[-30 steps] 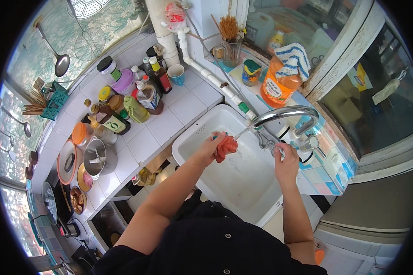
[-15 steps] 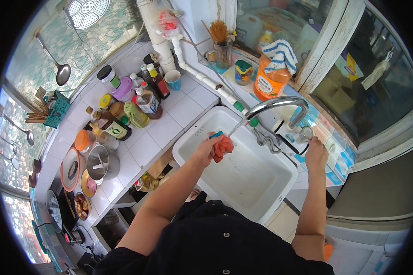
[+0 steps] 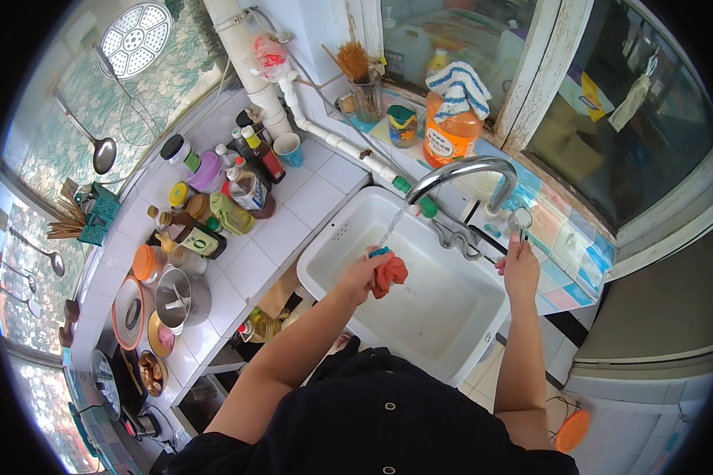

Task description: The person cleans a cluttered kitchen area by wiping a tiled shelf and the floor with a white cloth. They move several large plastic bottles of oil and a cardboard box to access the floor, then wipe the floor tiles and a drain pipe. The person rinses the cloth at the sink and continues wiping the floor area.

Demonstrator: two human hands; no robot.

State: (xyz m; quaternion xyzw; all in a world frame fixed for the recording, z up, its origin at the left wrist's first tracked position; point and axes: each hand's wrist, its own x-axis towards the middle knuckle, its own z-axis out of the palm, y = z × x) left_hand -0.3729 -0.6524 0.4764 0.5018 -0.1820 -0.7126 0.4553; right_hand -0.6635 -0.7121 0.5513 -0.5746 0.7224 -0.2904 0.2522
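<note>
My left hand (image 3: pixel 360 277) is closed around a crumpled orange-red cloth (image 3: pixel 390 274), with a small teal bit (image 3: pixel 379 252) showing at its top. It is over the left part of the white sink (image 3: pixel 444 336). A thin stream of water (image 3: pixel 390 227) runs from the curved chrome tap (image 3: pixel 467 168) down beside the teal bit and my fingers. To the right of the spout's base, my right hand (image 3: pixel 520 269) pinches the thin tap lever (image 3: pixel 520 234), which sticks out from a round metal knob. Part of the lever is hidden by my fingers.
Bottles and jars (image 3: pixel 249 190) crowd the tiled counter at left, with a metal pot (image 3: pixel 184 299) nearer me. Behind the sink stand an orange jug (image 3: pixel 450 131) draped with a striped cloth (image 3: pixel 459 89), and a white pipe (image 3: pixel 325 138). A window frame borders the right.
My right hand has swung from the knob's lower right to just below it, keeping the lever in its fingers. The cloth now hangs lower from my left hand. The whole view has shifted slightly.
</note>
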